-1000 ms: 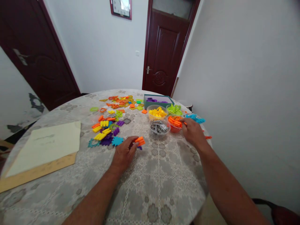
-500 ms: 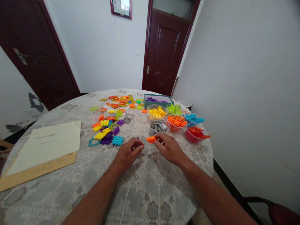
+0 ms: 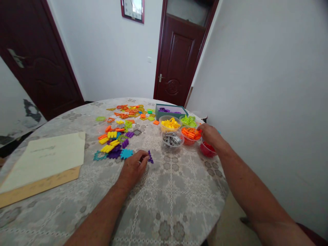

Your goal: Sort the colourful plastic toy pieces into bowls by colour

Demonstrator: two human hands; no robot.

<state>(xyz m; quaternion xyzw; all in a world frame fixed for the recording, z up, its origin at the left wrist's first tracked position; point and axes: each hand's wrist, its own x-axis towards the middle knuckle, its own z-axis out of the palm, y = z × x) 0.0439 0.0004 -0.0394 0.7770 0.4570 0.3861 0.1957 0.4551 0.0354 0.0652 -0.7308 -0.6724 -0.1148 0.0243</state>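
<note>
My left hand (image 3: 135,166) rests on the tablecloth with its fingers curled, and a small purple notched building piece (image 3: 150,157) is at its fingertips. My right hand (image 3: 210,134) reaches to the right edge of the bowl of orange pieces (image 3: 190,134), above the bowl of red pieces (image 3: 208,150). Its fingers are bent together, and what they hold, if anything, is hidden. A flat blue toothed square (image 3: 126,153) lies just beyond my left hand. My right hand covers most of the blue pieces behind it.
Bowls of grey (image 3: 172,139), yellow (image 3: 170,123) and green pieces (image 3: 188,120) stand nearby, with a green box (image 3: 171,112) of purple pieces behind. Loose coloured pieces (image 3: 110,147) spread across the left middle. A paper sheet (image 3: 46,157) lies on a brown board at left.
My right hand has moved right and away from me, from beside my left hand to the bowls. The orange piece it held no longer shows in it. The purple piece shows more fully.
</note>
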